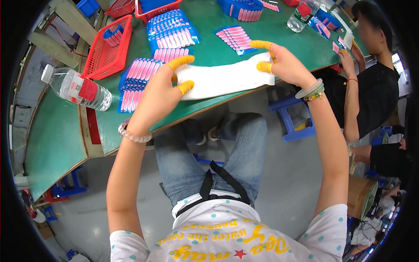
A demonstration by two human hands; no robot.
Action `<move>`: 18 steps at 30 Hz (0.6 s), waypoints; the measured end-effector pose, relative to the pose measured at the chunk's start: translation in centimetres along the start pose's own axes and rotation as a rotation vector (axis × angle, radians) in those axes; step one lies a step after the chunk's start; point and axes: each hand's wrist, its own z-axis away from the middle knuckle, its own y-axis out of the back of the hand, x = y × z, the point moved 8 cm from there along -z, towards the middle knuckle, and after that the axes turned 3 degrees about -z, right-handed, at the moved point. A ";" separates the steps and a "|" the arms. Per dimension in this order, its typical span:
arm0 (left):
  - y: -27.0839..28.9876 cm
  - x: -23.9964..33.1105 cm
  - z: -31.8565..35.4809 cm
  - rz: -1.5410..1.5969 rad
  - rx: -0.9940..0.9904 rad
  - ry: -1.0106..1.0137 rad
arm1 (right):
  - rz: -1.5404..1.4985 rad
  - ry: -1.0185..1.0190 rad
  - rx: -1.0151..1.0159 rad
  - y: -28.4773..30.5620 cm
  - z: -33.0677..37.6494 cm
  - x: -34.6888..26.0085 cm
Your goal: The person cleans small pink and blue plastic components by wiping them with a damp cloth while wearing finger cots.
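Over the near edge of the table (279, 37), left hand (160, 89) and right hand (290, 65) each pinch an end of a white sheet (222, 81); its underside is hidden; table contact cannot be determined.

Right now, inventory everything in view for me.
Flat worktop: at least one, green, top
Folded sheet: one, white, upper centre
Glossy oblong-patterned sheets: several, pink and blue, on worktop
Plastic bottles: two, clear, left and upper right
Slotted plastic baskets: several, red, upper left
Plastic stools: at least two, blue, right and left
Nearest co-worker: one, black top, right
Boxy container: one, brown, lower right
Denim jeans: one pair, blue, centre
Left hand: one, yellow finger covers, sheet's left end
Right hand: one, yellow finger covers, sheet's right end
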 end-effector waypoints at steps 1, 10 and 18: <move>-0.1 0.2 -0.4 0.000 0.000 0.003 | 0.046 -0.041 0.004 0.0 0.0 -0.5; -4.9 4.6 -2.5 0.032 -0.034 -0.178 | 0.089 0.008 0.096 -0.7 0.1 -1.0; -5.0 3.9 0.1 -0.551 0.150 -0.460 | 0.124 -0.060 0.081 -0.3 0.6 -0.9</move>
